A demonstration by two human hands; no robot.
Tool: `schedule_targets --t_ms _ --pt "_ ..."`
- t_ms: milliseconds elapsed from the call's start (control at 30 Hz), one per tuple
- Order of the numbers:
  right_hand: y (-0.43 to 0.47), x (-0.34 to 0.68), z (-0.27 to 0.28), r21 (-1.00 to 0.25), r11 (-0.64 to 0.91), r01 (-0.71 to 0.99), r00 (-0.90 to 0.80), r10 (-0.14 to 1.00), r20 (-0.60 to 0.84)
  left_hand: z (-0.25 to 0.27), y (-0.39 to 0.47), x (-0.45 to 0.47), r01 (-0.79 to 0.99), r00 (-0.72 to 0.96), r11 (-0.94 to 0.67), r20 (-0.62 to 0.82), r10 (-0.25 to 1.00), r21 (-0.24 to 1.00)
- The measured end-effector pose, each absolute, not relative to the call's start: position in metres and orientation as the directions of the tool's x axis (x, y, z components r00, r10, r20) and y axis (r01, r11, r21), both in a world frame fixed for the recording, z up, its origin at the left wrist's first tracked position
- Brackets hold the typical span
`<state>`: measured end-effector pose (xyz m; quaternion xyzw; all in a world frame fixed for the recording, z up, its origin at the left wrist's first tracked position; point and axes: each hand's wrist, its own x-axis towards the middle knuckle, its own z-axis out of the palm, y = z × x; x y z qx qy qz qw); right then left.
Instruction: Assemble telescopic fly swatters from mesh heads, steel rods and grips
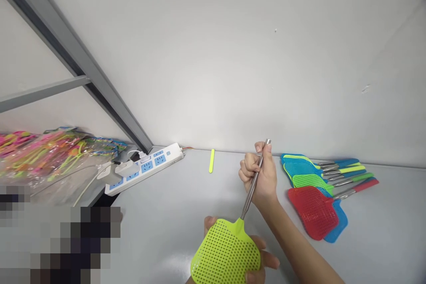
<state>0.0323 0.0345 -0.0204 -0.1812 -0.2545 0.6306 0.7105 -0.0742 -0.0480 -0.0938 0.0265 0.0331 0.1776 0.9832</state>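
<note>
A yellow-green fly swatter point(226, 253) is held in both my hands at the lower middle of the head view. My left hand point(263, 261) is under its perforated head, fingers curled at the edges and the palm hidden. Wrapped round the bare metal rod is my right hand point(266, 177), with the rod's end poking out above the fist. The swatter tilts, its rod pointing up and slightly right. On the table to the left of my right hand lies a narrow yellow strip point(211, 161), possibly a handle sleeve.
Several fly swatters, a red one point(314, 213) on top, lie piled on the grey table point(166, 213) at right. A white power strip point(146, 168) with plugs and cables sits at left. Beyond a metal frame point(80, 49) are colourful bagged items point(49, 159). Blurred blocks cover the lower left.
</note>
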Motion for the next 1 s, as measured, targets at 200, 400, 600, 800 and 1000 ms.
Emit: schedule_targets --t_ms 200,400,600,800,1000 --pt "0.035 0.028 -0.026 -0.583 0.145 -0.799 0.098 0.989 0.111 -0.094 -0.046 -0.075 -0.421 0.901 0.906 -0.096 0.424 0.042" --pt "0.036 0.028 -0.028 -0.584 0.186 -0.79 0.144 0.982 0.118 -0.084 -0.027 -0.087 -0.557 0.806 0.82 -0.152 0.572 0.129" --pt "0.046 0.068 -0.014 -0.469 0.388 -0.793 0.352 0.921 0.166 -0.078 -0.028 -0.085 -0.624 0.749 0.776 -0.214 0.627 0.088" --pt "0.045 0.103 -0.006 -0.364 0.389 -0.846 0.351 0.921 0.169 -0.087 -0.034 -0.084 -0.725 0.621 0.68 -0.321 0.715 0.111" --pt "0.023 0.092 0.013 -0.527 0.185 -0.829 0.093 0.976 0.197 -0.097 -0.034 -0.084 -0.662 0.509 0.708 -0.545 0.666 0.247"
